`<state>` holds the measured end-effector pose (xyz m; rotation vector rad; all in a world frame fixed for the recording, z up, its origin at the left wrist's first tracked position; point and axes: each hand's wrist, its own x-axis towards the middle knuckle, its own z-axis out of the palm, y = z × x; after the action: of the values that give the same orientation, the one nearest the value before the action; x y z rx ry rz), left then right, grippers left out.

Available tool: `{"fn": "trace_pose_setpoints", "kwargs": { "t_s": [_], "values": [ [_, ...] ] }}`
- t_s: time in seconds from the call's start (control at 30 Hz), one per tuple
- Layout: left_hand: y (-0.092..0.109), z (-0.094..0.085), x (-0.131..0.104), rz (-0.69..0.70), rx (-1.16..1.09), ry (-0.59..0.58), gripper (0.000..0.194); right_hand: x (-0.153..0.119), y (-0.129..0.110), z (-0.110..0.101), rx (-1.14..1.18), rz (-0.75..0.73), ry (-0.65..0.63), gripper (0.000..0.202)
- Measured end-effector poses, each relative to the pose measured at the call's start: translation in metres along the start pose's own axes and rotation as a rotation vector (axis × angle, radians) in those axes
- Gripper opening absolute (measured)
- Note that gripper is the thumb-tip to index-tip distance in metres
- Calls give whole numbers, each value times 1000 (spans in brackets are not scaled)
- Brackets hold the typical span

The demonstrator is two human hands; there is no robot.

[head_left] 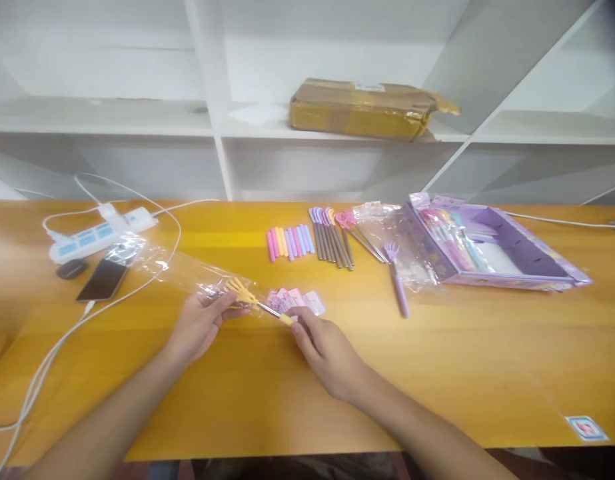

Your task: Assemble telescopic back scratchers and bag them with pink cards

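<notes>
Yellow plastic back scratcher (268, 309) with metal shaft was between the hands: right hand (332, 350) pinched its handle; left hand (200, 327) pinched a clear bag (182, 267) beside the claw head. Print on the small cards (314, 303) and corner sticker (587, 429) was too blurred to read. Purple box (517, 247) held clear-wrapped packs (452, 240). Smooth tubular handles (290, 244) lay in a row beside metal-shafted claws (332, 240).

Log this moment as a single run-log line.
left hand: holds clear bag | right hand: grips yellow scratcher | its head: at bag's near end | purple scratcher: on table
</notes>
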<state>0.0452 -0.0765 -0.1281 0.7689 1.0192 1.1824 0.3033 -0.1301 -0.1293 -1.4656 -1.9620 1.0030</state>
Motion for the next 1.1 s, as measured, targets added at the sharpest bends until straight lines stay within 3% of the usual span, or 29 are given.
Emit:
{"fn": "trace_pose_setpoints", "kwargs": {
  "t_s": [0.67,0.83,0.97,1.1],
  "values": [
    [-39,5,-18,-132,273,-294,33,-2,3,16,185,-148,47,50],
    [-31,8,-16,-107,143,-248,32,0,4,16,137,-230,111,54],
    [-19,7,-10,-41,48,-133,30,3,9,11,47,-234,144,59],
    [-9,3,-2,50,-4,-16,31,5,14,5,-14,-147,111,24]
  ]
}}
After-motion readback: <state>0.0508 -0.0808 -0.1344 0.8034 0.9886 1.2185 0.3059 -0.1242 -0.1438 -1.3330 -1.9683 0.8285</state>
